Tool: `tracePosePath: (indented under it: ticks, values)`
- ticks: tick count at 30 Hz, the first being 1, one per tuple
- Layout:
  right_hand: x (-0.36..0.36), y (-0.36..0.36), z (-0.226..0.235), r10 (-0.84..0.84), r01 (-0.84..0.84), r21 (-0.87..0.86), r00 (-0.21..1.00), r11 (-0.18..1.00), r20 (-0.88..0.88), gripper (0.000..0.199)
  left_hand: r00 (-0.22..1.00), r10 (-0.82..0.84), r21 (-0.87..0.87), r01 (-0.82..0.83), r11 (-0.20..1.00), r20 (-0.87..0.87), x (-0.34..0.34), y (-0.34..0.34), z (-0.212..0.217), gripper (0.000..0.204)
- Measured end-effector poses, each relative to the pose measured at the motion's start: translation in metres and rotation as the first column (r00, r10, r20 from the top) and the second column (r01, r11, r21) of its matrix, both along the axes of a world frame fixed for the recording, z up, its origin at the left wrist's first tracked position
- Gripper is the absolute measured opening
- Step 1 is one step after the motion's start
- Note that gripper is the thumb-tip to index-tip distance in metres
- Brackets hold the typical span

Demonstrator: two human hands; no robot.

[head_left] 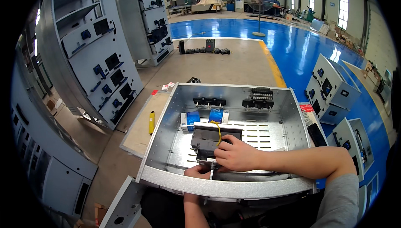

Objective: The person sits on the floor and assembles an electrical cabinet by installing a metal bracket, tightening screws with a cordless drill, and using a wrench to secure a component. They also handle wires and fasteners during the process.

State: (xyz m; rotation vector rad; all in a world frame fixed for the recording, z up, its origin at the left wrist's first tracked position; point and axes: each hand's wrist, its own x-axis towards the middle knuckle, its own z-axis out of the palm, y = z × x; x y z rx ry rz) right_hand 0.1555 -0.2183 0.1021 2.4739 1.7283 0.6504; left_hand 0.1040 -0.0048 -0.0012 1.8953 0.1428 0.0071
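Note:
A dark grey box-shaped electrical device with a yellow cord lies inside an open metal drawer-like enclosure. My right hand reaches in from the right with curled fingers closed at the device's near end, beside the cord. Low at the enclosure's front rail, my left hand is bent under the device's near end, its fingers partly hidden. Between both hands a thin metal rod points down toward the rail. Whatever sits within my left fingers cannot be made out.
Blue-and-white small boxes sit behind the device. Black busbar supports and a terminal strip line the far wall. A yellow cutter lies on the board at left; a black phone lies at right. Tall cabinets stand left.

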Motion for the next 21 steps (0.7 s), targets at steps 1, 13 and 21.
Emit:
tracePosePath:
  ticks: [1,13,21]
  values:
    - [0.000,0.000,0.000,-0.001,0.001,0.000,1.000,1.000,-0.002,0.035,1.000,0.016,0.025,-0.016,1.000,0.003,0.000,0.000,-0.001,0.027]
    - [-0.001,0.000,0.001,-0.005,0.005,-0.013,1.000,1.000,-0.009,0.036,0.986,-0.166,-0.061,0.167,0.984,0.028,-0.003,0.011,-0.004,0.026]
    - [-0.001,0.001,0.000,0.010,-0.009,-0.010,1.000,1.000,0.017,0.036,0.994,-0.074,-0.075,0.080,0.994,0.080,-0.003,0.006,-0.010,0.026]
